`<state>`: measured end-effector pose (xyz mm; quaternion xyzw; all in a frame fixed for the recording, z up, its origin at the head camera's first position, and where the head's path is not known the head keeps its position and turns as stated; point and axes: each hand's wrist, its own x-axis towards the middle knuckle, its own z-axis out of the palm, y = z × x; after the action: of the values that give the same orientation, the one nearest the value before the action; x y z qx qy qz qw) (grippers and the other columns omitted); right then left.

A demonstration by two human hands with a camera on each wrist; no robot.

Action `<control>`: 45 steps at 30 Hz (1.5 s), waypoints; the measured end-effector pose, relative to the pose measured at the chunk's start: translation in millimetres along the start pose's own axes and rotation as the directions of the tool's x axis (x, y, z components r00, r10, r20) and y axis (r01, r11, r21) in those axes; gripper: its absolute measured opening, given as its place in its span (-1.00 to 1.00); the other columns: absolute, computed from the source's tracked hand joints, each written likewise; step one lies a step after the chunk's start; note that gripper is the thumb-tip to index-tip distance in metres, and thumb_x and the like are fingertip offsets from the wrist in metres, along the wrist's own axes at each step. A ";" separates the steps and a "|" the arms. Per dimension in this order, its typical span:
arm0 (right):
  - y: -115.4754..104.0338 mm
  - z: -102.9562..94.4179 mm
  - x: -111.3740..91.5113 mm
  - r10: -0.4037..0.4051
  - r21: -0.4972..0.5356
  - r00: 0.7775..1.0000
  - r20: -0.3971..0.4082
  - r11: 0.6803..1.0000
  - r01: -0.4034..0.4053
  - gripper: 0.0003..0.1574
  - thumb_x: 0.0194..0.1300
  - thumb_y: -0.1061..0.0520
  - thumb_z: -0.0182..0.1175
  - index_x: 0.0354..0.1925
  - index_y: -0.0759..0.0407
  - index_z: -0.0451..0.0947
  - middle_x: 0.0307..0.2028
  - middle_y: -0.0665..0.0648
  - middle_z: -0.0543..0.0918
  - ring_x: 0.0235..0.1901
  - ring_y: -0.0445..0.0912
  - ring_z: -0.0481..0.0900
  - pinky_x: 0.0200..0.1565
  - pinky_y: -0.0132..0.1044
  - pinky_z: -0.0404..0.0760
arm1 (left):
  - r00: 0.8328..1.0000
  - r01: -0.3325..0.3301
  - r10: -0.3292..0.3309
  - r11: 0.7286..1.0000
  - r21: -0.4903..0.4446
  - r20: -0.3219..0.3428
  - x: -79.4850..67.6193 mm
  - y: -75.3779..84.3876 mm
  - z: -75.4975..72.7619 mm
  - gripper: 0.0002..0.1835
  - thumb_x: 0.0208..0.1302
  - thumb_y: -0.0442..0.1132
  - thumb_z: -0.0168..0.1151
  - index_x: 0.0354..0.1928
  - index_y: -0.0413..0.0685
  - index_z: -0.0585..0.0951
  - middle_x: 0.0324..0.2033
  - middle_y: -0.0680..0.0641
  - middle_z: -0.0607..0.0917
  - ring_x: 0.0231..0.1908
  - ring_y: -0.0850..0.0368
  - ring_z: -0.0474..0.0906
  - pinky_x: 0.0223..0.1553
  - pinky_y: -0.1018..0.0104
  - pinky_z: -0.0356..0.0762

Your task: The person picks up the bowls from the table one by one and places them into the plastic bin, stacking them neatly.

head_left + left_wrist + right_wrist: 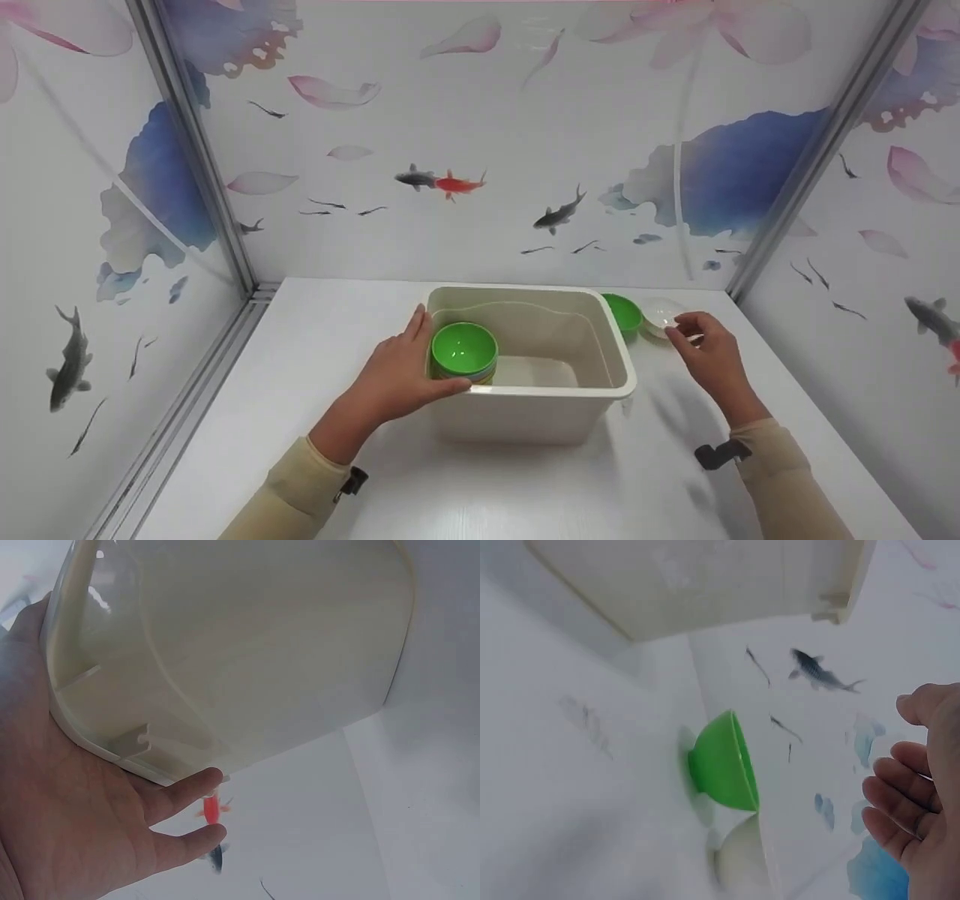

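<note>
white tabletop bears upright crosswise bin, unclenched left hand touching, right hand empty.

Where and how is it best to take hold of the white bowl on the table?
Probably pinch the white bowl by its right rim, coming from above on the right: it stands upright, mouth up, and a green bowl crowds its left side.

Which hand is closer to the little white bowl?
Right. The right hand is just beside the white bowl. The left hand rests on the left end of the bin, much farther from the bowl.
</note>
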<state>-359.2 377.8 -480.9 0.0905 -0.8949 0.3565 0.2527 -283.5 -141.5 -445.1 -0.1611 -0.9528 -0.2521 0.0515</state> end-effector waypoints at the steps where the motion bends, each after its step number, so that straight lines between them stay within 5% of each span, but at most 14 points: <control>1: 6.1 1.5 1.5 0.013 -0.012 1.000 -0.006 1.000 -0.013 -0.56 0.59 0.13 0.38 0.20 0.46 0.60 -0.02 0.37 0.72 0.01 0.19 0.69 -0.01 -0.31 0.62 | 1.000 0.002 -0.002 1.000 0.003 0.000 -0.3 0.0 -0.3 0.50 0.10 0.73 0.31 0.79 -0.18 0.05 0.77 -0.23 0.03 0.51 -0.42 0.40 0.50 -0.33 0.37; 5: 28.0 9.1 7.5 0.063 -0.039 0.998 -0.020 0.997 -0.064 -0.34 0.57 0.10 0.41 0.34 0.54 0.44 0.13 0.48 0.59 0.14 0.30 0.59 0.14 0.14 0.60 | 1.000 0.002 -0.002 1.000 0.000 -0.003 -0.6 -1.1 -0.7 0.51 0.10 0.73 0.30 0.79 -0.20 0.05 0.76 -0.25 0.04 0.51 -0.43 0.40 0.49 -0.34 0.37; 8: 41.3 14.3 11.7 0.090 -0.052 0.995 -0.030 0.994 -0.092 -0.18 0.52 0.09 0.46 0.40 0.59 0.34 0.20 0.53 0.48 0.21 0.37 0.50 0.23 0.25 0.51 | 1.000 -0.007 0.007 1.000 -0.004 -0.007 -0.5 -1.8 -0.6 0.48 0.13 0.69 0.33 0.78 -0.22 0.07 0.76 -0.27 0.04 0.51 -0.43 0.40 0.49 -0.34 0.37; 16: 62.9 24.2 20.7 0.164 -0.058 0.986 -0.035 0.984 -0.166 0.11 0.44 -0.09 0.54 0.48 0.62 0.22 0.32 0.57 0.32 0.32 0.45 0.41 0.36 0.32 0.45 | 1.000 -0.015 0.015 1.000 -0.004 -0.003 -0.9 -1.5 -0.2 0.51 0.09 0.77 0.25 0.78 -0.20 0.08 0.76 -0.25 0.03 0.51 -0.42 0.41 0.50 -0.32 0.36; 27: 84.0 23.5 34.8 0.298 -0.063 0.950 0.093 0.954 -0.293 0.48 0.39 -0.36 0.51 0.60 0.67 -0.01 0.42 0.68 0.20 0.45 0.52 0.26 0.48 0.39 0.32 | 1.000 -0.013 0.013 1.000 -0.001 -0.007 1.5 -1.4 1.2 0.51 0.08 0.78 0.24 0.78 -0.17 0.08 0.77 -0.24 0.03 0.49 -0.40 0.43 0.48 -0.33 0.39; 45: 96.6 22.2 44.6 0.363 -0.028 0.907 0.213 0.930 -0.365 0.68 0.37 -0.42 0.49 0.69 0.60 -0.31 0.61 0.70 -0.06 0.61 0.55 0.04 0.58 0.39 0.15 | 1.000 -0.020 0.020 1.000 0.003 0.000 0.5 -0.4 2.2 0.45 0.17 0.68 0.32 0.77 -0.24 0.08 0.76 -0.27 0.02 0.53 -0.43 0.37 0.51 -0.36 0.31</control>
<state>-439.1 433.8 -528.8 -0.0384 -0.9157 0.3912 0.0833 -284.1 -140.6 -447.1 -0.1707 -0.9515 -0.2501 0.0542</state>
